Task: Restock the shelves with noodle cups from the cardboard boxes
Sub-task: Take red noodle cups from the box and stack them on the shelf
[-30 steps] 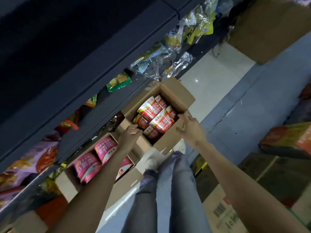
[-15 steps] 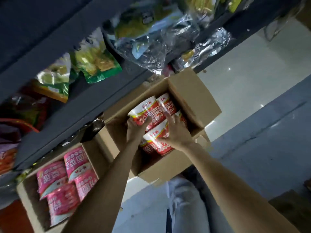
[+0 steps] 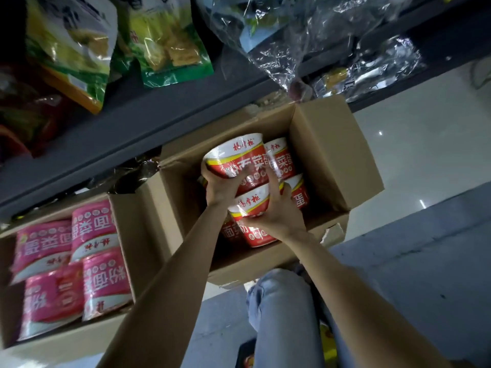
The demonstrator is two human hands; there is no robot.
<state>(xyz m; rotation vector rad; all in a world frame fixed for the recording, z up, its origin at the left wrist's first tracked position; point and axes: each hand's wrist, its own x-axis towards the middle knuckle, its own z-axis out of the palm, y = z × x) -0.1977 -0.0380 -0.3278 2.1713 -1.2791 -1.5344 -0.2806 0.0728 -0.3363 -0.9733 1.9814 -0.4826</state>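
Observation:
An open cardboard box [image 3: 326,144] on the floor holds several red-and-white noodle cups. My left hand [image 3: 221,185] is closed around the raised upper cup [image 3: 236,155]. My right hand [image 3: 277,216] grips a second red cup [image 3: 249,205] just below it, fingers spread over its side. More red cups [image 3: 283,158] lie deeper in the box, partly hidden by my hands. A second open box [image 3: 132,235] to the left holds several pink noodle cups [image 3: 93,229].
A dark shelf edge [image 3: 148,120] runs above both boxes, carrying green snack bags [image 3: 164,41] and clear plastic-wrapped packs [image 3: 297,35]. My knee in jeans [image 3: 284,314] is below the box. Pale floor tiles [image 3: 425,142] lie to the right.
My view has moved closer to the red-cup box. Both hands went from the box rim into the box and closed on cups; the left hand's cup now sits higher.

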